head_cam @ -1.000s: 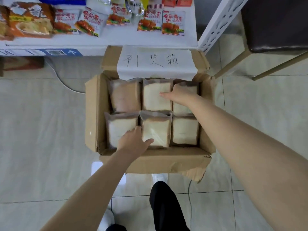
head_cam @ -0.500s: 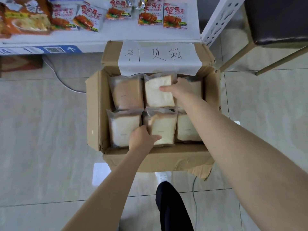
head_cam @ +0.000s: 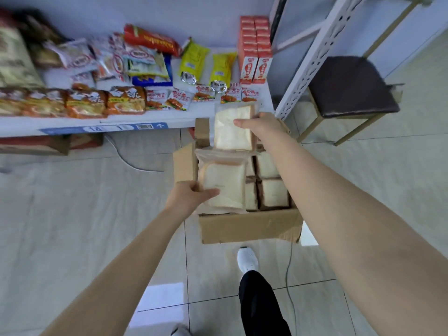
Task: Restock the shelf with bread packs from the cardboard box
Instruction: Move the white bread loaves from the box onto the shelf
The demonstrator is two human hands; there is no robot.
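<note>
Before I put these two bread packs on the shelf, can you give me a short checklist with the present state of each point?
1. Left hand holds a bread pack: ok.
2. Right hand holds the second bread pack: ok.
3. Both packs lifted out of the cardboard box: ok.
4. Bare place on the shelf, at its front edge: ok.
5. Packs sealed, undamaged: cannot tell.

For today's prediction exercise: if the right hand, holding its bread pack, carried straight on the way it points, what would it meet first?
Probably the shelf front edge, near the small red snack packets. The right hand and its bread pack point up-left towards them; depth is unclear.
</note>
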